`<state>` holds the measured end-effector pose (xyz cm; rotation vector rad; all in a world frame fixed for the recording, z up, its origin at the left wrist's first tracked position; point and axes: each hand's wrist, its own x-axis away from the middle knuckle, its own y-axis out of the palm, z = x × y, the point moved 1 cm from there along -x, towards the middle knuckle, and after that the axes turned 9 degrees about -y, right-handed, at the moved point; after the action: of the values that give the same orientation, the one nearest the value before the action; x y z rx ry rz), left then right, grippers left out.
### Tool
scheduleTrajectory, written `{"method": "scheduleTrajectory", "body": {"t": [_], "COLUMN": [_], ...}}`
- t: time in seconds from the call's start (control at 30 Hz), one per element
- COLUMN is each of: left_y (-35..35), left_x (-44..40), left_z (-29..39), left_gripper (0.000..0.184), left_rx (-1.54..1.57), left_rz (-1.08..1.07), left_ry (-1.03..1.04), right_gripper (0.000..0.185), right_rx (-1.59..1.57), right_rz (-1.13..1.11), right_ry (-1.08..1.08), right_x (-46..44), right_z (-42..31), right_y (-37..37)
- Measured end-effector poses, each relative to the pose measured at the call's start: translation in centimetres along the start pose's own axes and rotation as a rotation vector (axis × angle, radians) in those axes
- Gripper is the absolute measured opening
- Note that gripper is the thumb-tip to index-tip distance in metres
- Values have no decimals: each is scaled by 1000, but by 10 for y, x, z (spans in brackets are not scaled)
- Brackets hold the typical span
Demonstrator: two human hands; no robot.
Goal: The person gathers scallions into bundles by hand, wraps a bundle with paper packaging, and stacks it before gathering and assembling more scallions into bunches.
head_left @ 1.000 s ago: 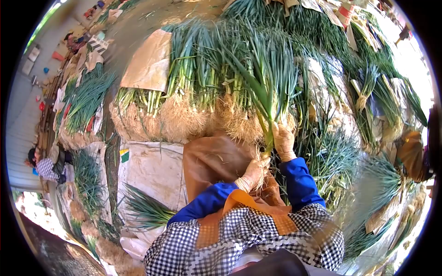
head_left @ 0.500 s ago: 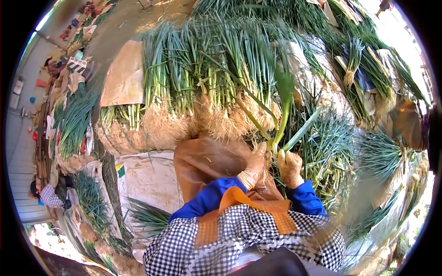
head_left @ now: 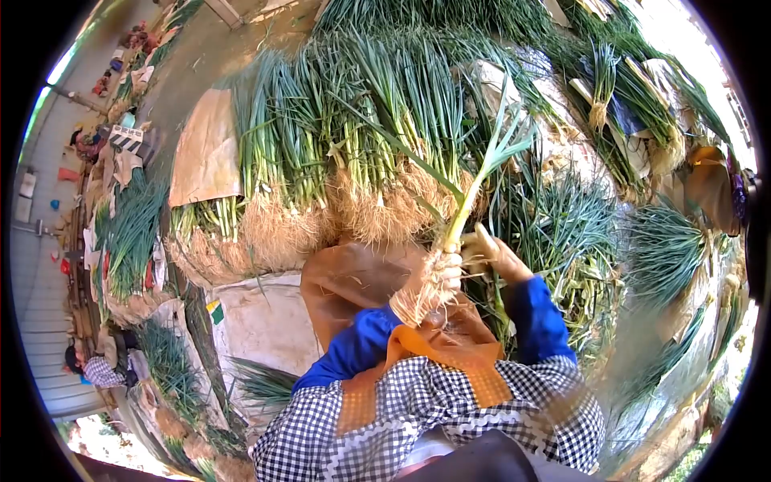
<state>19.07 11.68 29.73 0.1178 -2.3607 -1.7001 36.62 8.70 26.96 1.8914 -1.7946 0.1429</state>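
My left hand [head_left: 438, 279] is wrapped round the lower stalk of a green onion [head_left: 464, 210], just above its roots. The onion leans up and right, its pale stalk leading into green leaves; one leaf bends out to the left. Stringy roots [head_left: 426, 299] spill over the hand. Close on the right is my right hand [head_left: 504, 259], its thumb and a finger spread apart beside the stalk. Beneath that hand, a loose strip of leaf [head_left: 499, 309] hangs or lies; I cannot tell if it touches. A brown apron [head_left: 353, 277] covers my lap.
In front stands a row of green onions [head_left: 345, 120] with bushy roots toward me. A brown sheet [head_left: 205, 149] leans at its left end. Leafy trimmings [head_left: 566, 249] pile up on my right. A white sack [head_left: 269, 317] lies left. Another person [head_left: 104, 369] is at far left.
The onion has come nearer upright, and my left hand now circles its stalk. My right hand has opened from a fist and its leaf is out of it. The view has shifted slightly.
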Motion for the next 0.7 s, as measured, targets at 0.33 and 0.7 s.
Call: {"method": "scheduleTrajectory", "body": {"t": [0.33,0.7], "left_y": [-28,-49], "left_x": [14,26], "left_z": [9,64], "left_gripper": [33,35], "left_rx": [-412,-302], "left_rz": [510,426], "left_ry": [719,763], "right_gripper": [36,19], "right_rx": [606,1039], "right_rz": [407,590], "right_ry": [-586,-452], "right_x": [-82,83], "right_z": [-11,16], "right_y": [99,-28]}}
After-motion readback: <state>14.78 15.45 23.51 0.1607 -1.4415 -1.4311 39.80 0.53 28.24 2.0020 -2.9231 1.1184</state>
